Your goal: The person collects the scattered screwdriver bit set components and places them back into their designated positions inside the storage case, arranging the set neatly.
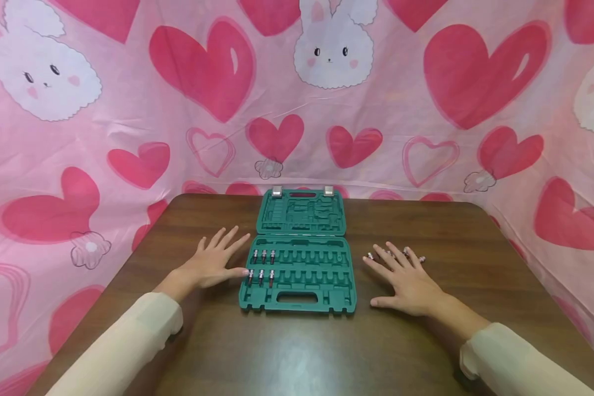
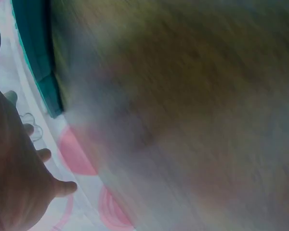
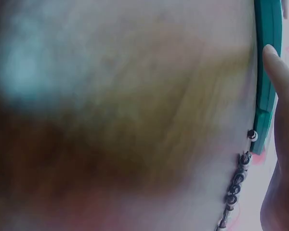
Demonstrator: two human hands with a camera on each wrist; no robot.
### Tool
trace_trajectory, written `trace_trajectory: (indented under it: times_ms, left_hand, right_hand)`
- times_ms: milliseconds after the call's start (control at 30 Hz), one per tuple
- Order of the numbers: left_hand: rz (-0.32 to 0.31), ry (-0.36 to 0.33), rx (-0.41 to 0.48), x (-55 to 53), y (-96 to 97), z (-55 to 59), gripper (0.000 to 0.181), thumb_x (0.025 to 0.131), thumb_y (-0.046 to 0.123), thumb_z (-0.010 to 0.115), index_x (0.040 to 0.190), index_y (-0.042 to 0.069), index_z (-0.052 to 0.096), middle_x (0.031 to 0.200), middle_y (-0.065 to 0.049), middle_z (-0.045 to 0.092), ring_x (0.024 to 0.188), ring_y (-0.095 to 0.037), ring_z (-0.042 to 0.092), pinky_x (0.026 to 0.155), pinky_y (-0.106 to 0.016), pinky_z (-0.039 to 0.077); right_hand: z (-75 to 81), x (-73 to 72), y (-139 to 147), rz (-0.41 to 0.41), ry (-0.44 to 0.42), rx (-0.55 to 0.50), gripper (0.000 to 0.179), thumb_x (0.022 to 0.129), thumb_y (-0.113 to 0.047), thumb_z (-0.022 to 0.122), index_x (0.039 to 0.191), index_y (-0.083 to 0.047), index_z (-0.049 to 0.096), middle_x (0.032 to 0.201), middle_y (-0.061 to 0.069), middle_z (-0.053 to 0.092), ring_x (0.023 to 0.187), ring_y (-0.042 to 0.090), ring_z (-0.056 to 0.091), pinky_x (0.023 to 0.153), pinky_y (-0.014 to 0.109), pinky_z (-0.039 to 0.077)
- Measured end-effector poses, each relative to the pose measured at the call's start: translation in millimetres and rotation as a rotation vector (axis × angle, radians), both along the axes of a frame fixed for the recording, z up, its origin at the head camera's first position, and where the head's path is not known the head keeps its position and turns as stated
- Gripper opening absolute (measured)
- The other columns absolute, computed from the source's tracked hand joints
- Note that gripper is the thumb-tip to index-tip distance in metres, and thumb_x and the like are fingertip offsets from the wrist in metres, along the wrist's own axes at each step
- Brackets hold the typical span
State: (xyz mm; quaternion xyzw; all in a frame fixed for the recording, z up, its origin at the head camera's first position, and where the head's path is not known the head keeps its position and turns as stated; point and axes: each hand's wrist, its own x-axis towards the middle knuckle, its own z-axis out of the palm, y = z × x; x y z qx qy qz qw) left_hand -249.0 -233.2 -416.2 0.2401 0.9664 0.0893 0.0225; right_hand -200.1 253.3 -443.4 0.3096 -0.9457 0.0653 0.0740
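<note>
A green plastic socket case (image 1: 297,297) lies unfolded on the table, its lid at the back. Several bit sockets (image 1: 264,257) stand in the left slots of its two rows. My left hand (image 1: 209,264) is spread beside the case's left side, thumb tip at the case's edge by the lower row; whether it touches cannot be told. In the left wrist view, that hand (image 2: 14,168) has its fingers stretched out. On the right, my right hand (image 1: 408,283) is spread with nothing in it, near several loose bit sockets (image 3: 237,180) partly hidden behind its fingers in the head view.
The brown wooden table (image 1: 297,352) reaches back to a pink cloth backdrop (image 1: 391,110) printed with hearts and rabbits, which also hangs along both sides. Two metal latches (image 1: 329,191) sit on the lid's far edge.
</note>
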Motion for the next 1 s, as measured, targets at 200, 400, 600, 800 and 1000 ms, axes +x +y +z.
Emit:
trace_trajectory:
  times_ms: [200, 400, 600, 800, 1000]
  left_hand:
    - [-0.067, 0.014, 0.013, 2.3, 9.2, -1.3, 0.091, 0.086, 0.07, 0.052, 0.157, 0.025, 0.018, 0.162, -0.011, 0.011, 0.144, -0.042, 0.011, 0.105, -0.071, 0.014]
    - [-0.074, -0.014, 0.044, 2.5, 17.3, 0.7, 0.09, 0.086, 0.071, 0.05, 0.157, 0.029, 0.016, 0.162, -0.007, 0.008, 0.143, -0.039, 0.016, 0.105, -0.069, 0.02]
    - [-0.044, -0.064, 0.103, 3.6, 21.7, 7.7, 0.09, 0.086, 0.07, 0.052, 0.157, 0.029, 0.015, 0.162, -0.009, 0.01, 0.141, -0.04, 0.023, 0.102, -0.069, 0.027]
    - [0.005, -0.121, 0.226, 3.1, 19.7, 13.2, 0.089, 0.086, 0.067, 0.055, 0.157, 0.029, 0.017, 0.16, -0.011, 0.014, 0.14, -0.043, 0.021, 0.099, -0.07, 0.03]
    - [0.062, -0.192, 0.391, 0.7, 15.7, 16.4, 0.086, 0.088, 0.055, 0.063, 0.157, 0.03, 0.018, 0.155, -0.012, 0.025, 0.136, -0.038, 0.034, 0.101, -0.064, 0.033]
  right_hand:
    - [0.3, -1.3, 5.4, -0.027, 0.001, 0.005, 0.092, 0.081, -0.072, 0.058, 0.154, -0.024, 0.03, 0.16, 0.012, 0.019, 0.146, 0.038, 0.005, 0.109, 0.065, 0.006]
    - [-0.6, -4.1, 11.5, -0.037, 0.02, -0.007, 0.093, 0.08, -0.072, 0.059, 0.155, -0.029, 0.026, 0.162, 0.008, 0.013, 0.146, 0.036, 0.005, 0.108, 0.067, 0.011]
    - [3.7, -6.0, 17.0, -0.038, 0.031, -0.035, 0.094, 0.078, -0.071, 0.063, 0.155, -0.029, 0.027, 0.161, 0.009, 0.014, 0.145, 0.039, 0.009, 0.107, 0.067, 0.014]
    - [7.4, -7.7, 21.4, -0.043, 0.071, -0.034, 0.094, 0.076, -0.07, 0.067, 0.152, -0.024, 0.035, 0.16, 0.01, 0.018, 0.144, 0.037, 0.012, 0.105, 0.066, 0.02]
    - [8.3, -7.9, 24.7, -0.075, 0.089, -0.031, 0.093, 0.075, -0.068, 0.069, 0.152, -0.027, 0.035, 0.157, 0.011, 0.024, 0.138, 0.04, 0.024, 0.098, 0.066, 0.028]
